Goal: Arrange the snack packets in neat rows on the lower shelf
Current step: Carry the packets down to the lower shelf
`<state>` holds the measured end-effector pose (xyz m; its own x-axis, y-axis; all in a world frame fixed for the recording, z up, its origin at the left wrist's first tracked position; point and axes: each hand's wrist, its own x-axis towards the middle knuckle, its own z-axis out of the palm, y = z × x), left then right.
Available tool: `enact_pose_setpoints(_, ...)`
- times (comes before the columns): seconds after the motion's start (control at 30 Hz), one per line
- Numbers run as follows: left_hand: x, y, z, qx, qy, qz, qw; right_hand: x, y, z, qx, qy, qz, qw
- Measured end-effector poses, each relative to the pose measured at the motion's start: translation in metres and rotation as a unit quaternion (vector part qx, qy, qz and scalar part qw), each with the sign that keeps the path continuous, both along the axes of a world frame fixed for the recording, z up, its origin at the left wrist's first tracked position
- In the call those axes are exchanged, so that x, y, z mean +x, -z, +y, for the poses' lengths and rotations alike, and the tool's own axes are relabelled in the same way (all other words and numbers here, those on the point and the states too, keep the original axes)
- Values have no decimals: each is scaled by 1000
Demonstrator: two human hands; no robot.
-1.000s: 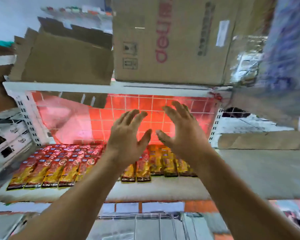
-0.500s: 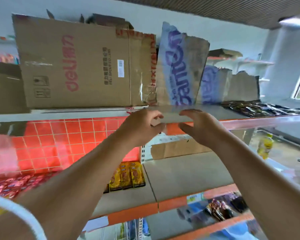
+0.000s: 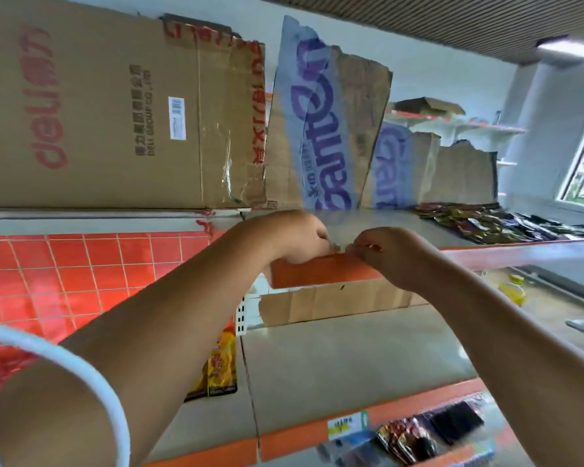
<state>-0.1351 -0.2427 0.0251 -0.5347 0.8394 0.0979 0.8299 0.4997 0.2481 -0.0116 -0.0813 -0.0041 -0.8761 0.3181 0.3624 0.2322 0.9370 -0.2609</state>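
Yellow packets (image 3: 221,365) lie on the lower shelf (image 3: 344,358) at its left end, just beside the seam between two shelf boards. Most of that board to their right has nothing on it. Blurred red packets (image 3: 0,369) show at the far left edge.

Both hands are well away from them, up at the orange front edge of the upper shelf (image 3: 317,269). The left hand (image 3: 290,237) sits on that edge with its fingers curled over and out of sight. The right hand (image 3: 395,257) is close beside it, fingers bent and tips drawn together. Something small and pale shows between the two hands, but I cannot tell what it is, or whether either hand is gripping anything.

My worry is the left forearm (image 3: 169,325), which hangs over the yellow packets. If it drops without a look down, it could sweep them out of line. A tug at the upper edge could also jolt the tall cardboard boxes (image 3: 98,106) or the loose dark packets (image 3: 479,224) lying further right on that shelf.

The forearm covers part of the yellow packets, so their count and row are unclear. More packets (image 3: 415,439) on the bottom shelf are smeared by blur. A white curved band (image 3: 91,375) crosses the lower left corner, and I cannot say what it is.
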Motion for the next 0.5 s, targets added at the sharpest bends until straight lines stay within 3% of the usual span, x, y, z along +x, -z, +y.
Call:
enact_pose_setpoints(0.23, -22, -24, 61, -140, 27, 64, 988, -28, -25, 70, 30, 13, -114, 993)
enact_pose_setpoints(0.33, -33, -34, 94, -188, 25, 51, 981, -35, -33, 104, 39, 35, -160, 986)
enact_pose_setpoints(0.5, -35, -49, 150, -205, 22, 20, 978, -23, -41, 171, 34, 30, -99, 994)
